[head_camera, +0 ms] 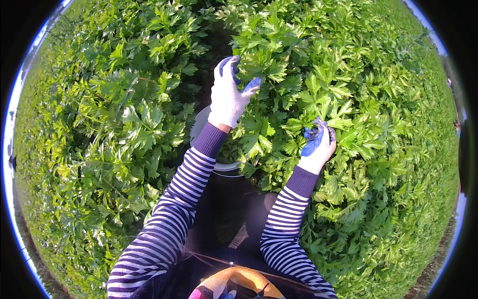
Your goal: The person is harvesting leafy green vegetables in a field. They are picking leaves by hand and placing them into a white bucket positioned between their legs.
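Note:
My left hand (229, 91), in a white knit glove with blue-coated fingers, reaches over the edge of the leafy green plants (269, 63), which look like celery. Its thumb and fingers are apart, with nothing seen between them. Lower and to the right, my right hand (319, 140) wears the same kind of glove. Its fingers are curled among the bright leaves; whether they hold a stem cannot be told. A white bucket (227, 167) stands below my left wrist, partly hidden by the arm and foliage, with green leaves inside.
Dense rows of the plants (138, 130) spread on both sides. A dark gap (218, 45) runs between the rows ahead of the bucket. My legs are on either side of the dark ground behind the bucket. Small, indistinct figures are at the field's far right edge.

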Tool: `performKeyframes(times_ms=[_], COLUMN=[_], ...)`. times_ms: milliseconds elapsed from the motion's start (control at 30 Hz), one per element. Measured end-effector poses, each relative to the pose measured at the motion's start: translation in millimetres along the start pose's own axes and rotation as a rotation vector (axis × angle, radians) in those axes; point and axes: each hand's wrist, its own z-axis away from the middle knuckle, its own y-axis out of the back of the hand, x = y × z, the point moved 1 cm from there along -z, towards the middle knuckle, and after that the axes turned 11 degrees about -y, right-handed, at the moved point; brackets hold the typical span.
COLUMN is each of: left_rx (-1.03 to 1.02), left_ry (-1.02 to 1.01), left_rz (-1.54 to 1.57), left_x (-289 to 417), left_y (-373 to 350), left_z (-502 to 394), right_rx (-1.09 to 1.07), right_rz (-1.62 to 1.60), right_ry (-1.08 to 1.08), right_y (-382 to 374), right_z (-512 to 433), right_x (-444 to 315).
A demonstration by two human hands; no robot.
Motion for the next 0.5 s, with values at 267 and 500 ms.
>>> performKeyframes(times_ms=[267, 500], left_rx=[-0.011, -0.022], left_ry=[0.096, 0.304], left_rz=[-0.018, 0.302], left_x=[0, -10], left_y=[-23, -38], left_z=[-2, 5], right_rx=[-0.001, -0.009], right_rz=[0.038, 0.007], right_ry=[-0.004, -0.014], right_y=[-9, -12], right_z=[2, 5], right_x=[2, 3])
